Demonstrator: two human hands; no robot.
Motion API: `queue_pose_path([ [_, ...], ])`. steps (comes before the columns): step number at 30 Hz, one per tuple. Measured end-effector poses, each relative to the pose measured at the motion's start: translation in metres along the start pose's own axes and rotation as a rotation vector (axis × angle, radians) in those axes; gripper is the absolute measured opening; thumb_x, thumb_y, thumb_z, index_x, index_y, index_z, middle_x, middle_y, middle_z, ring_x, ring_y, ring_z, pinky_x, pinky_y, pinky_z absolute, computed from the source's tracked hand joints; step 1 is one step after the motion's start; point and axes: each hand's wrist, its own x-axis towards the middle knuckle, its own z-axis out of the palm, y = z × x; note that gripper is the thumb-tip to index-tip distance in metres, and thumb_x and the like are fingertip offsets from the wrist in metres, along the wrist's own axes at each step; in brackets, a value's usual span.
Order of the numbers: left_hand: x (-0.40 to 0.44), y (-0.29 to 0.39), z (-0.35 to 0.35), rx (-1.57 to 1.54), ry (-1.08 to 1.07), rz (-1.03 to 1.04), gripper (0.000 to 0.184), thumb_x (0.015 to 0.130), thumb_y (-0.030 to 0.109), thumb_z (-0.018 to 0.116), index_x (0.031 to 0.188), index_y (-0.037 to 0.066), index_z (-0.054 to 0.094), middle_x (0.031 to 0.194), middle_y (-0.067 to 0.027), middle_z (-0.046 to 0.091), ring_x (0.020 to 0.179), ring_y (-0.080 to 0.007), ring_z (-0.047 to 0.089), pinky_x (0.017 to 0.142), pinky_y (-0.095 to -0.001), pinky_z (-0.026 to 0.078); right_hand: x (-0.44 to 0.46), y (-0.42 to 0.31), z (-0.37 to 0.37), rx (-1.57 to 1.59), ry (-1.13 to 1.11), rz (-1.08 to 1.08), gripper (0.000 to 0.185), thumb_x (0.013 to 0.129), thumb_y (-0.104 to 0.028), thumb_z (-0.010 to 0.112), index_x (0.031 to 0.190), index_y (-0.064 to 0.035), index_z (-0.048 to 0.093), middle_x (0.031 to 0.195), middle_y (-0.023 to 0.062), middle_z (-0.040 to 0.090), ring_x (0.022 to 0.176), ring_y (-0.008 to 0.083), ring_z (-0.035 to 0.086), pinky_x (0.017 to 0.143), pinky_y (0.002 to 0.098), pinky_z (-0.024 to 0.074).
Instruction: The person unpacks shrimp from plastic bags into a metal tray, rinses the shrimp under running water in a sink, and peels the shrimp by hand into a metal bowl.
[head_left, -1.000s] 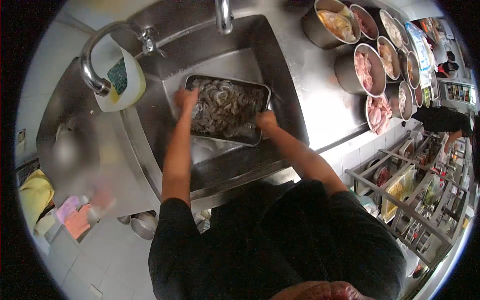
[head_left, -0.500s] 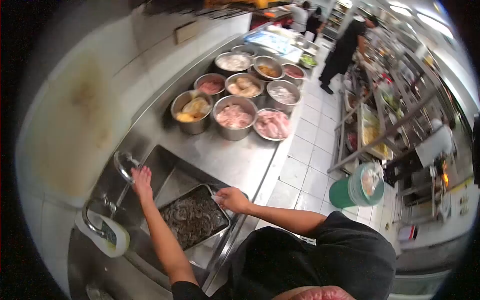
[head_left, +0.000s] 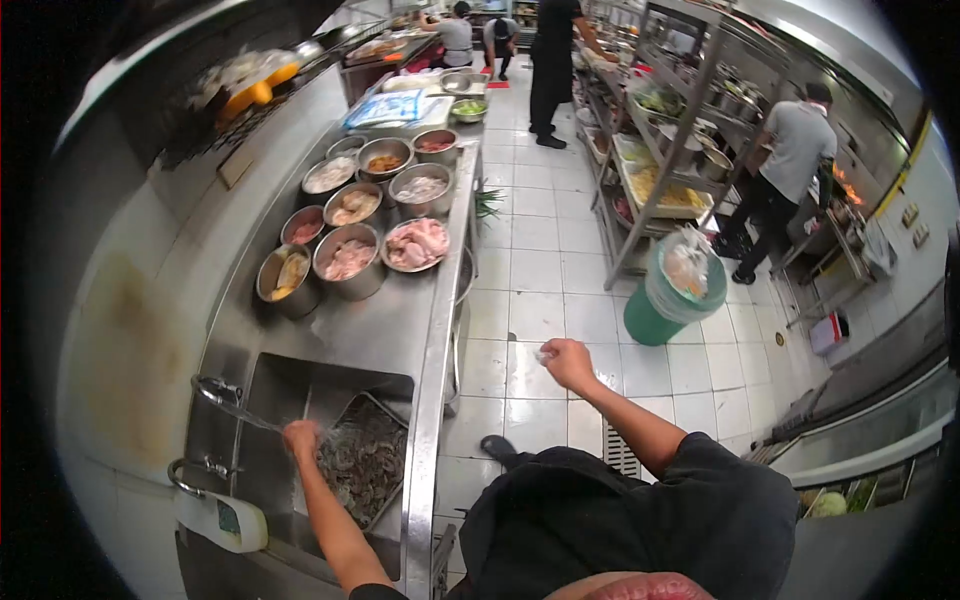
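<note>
A steel counter (head_left: 400,300) runs from near to far along the left side, with a sink (head_left: 325,375) set into its near end; a green bin (head_left: 652,318) stands on the floor to the right, well apart from it; the tray (head_left: 394,490) lies inside the sink, toward its right side, with grey shrimp spread across it; metal pots (head_left: 350,288) of meat crowd together on the counter, beyond the sink; the left hand (head_left: 301,437) is over the sink at the tray's left edge, in the water from the far tap (head_left: 213,390), and I cannot tell how far its fingers are open or whether it grips anything; the right hand (head_left: 567,364) is above the floor, right of the counter, fingers curled closed around a small pale thing (head_left: 542,356).
</note>
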Motion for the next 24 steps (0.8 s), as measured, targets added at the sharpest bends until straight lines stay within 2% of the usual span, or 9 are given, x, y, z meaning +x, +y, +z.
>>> queue_pose_path([
  [3,-0.026,0.000,-0.016,0.037,0.031,0.329,0.006,0.063,0.000,0.064,0.068,-0.004,0.065,0.063,-0.0084,0.063,0.057,-0.0186,0.058,0.051,-0.0346,0.045,0.006,0.054,-0.030,-0.168,0.061,-0.021,0.015,0.072,-0.010,0.061,0.082,-0.0077,0.072,0.080,0.0178,0.067,0.079,0.0364,0.063,0.073,0.0433,0.0498],
  [7,-0.083,-0.010,0.017,-0.170,0.161,0.074,0.018,0.065,0.003,0.065,0.081,-0.005,0.067,0.073,-0.0121,0.066,0.067,-0.0202,0.061,0.061,-0.0335,0.048,0.038,0.107,-0.093,-0.124,0.261,0.009,0.011,0.072,-0.008,0.061,0.079,-0.0040,0.069,0.083,0.0186,0.064,0.083,0.0366,0.060,0.076,0.0423,0.0482],
  [10,-0.159,-0.001,0.072,-0.234,-0.005,-0.108,0.025,0.070,0.008,0.073,0.092,-0.004,0.069,0.090,-0.0127,0.069,0.086,-0.0219,0.062,0.081,-0.0332,0.046,0.069,0.110,-0.171,-0.048,0.507,0.024,0.014,0.071,-0.001,0.060,0.083,-0.0024,0.067,0.084,0.0196,0.062,0.083,0.0376,0.059,0.075,0.0429,0.0479],
  [11,-0.168,-0.003,0.091,-0.331,-0.035,-0.284,0.029,0.073,0.014,0.076,0.096,-0.003,0.069,0.095,-0.0125,0.069,0.089,-0.0218,0.062,0.082,-0.0333,0.045,0.084,0.114,-0.200,-0.075,0.556,-0.033,0.014,0.072,-0.001,0.061,0.085,-0.0021,0.067,0.083,0.0178,0.064,0.081,0.0340,0.061,0.074,0.0401,0.0487],
  [12,-0.165,-0.025,0.110,-0.452,-0.060,-0.254,0.031,0.076,0.018,0.076,0.097,-0.004,0.068,0.097,-0.0147,0.069,0.089,-0.0244,0.062,0.083,-0.0351,0.045,0.099,0.116,-0.228,-0.101,0.611,-0.086,0.015,0.072,0.000,0.062,0.087,-0.0018,0.066,0.083,0.0160,0.065,0.080,0.0304,0.063,0.073,0.0374,0.0495],
  [14,-0.198,0.006,0.123,-0.212,0.147,-0.230,0.031,0.078,0.020,0.074,0.095,-0.005,0.067,0.095,-0.0175,0.068,0.086,-0.0280,0.062,0.080,-0.0393,0.046,0.123,0.105,-0.286,0.261,0.618,0.004,0.015,0.075,-0.002,0.066,0.090,-0.0020,0.067,0.083,0.0098,0.066,0.076,0.0193,0.063,0.070,0.0302,0.0496],
  [18,-0.219,0.030,0.123,0.112,0.406,-0.148,0.032,0.082,0.025,0.070,0.089,-0.006,0.066,0.087,-0.0201,0.067,0.082,-0.0350,0.062,0.074,-0.0438,0.046,0.181,0.128,-0.372,0.385,0.733,-0.193,0.016,0.082,-0.007,0.066,0.098,-0.0021,0.066,0.079,-0.0015,0.062,0.070,0.0074,0.055,0.067,0.0213,0.0455],
  [20,-0.252,0.094,0.129,0.111,0.484,-0.285,0.033,0.084,0.027,0.068,0.086,-0.005,0.066,0.083,-0.0212,0.066,0.080,-0.0378,0.061,0.072,-0.0450,0.045,0.197,0.125,-0.406,0.226,0.926,-0.172,0.017,0.081,-0.007,0.068,0.096,-0.0006,0.066,0.084,0.0037,0.067,0.077,0.0091,0.062,0.069,0.0226,0.0482],
  [24,-0.274,0.138,0.149,0.331,0.680,-0.238,0.033,0.085,0.028,0.065,0.084,-0.005,0.066,0.082,-0.0232,0.065,0.082,-0.0408,0.060,0.073,-0.0476,0.045,0.218,0.133,-0.457,0.584,1.064,-0.312,0.018,0.082,-0.009,0.068,0.096,0.0009,0.065,0.079,0.0050,0.068,0.071,0.0091,0.064,0.066,0.0195,0.0471],
])
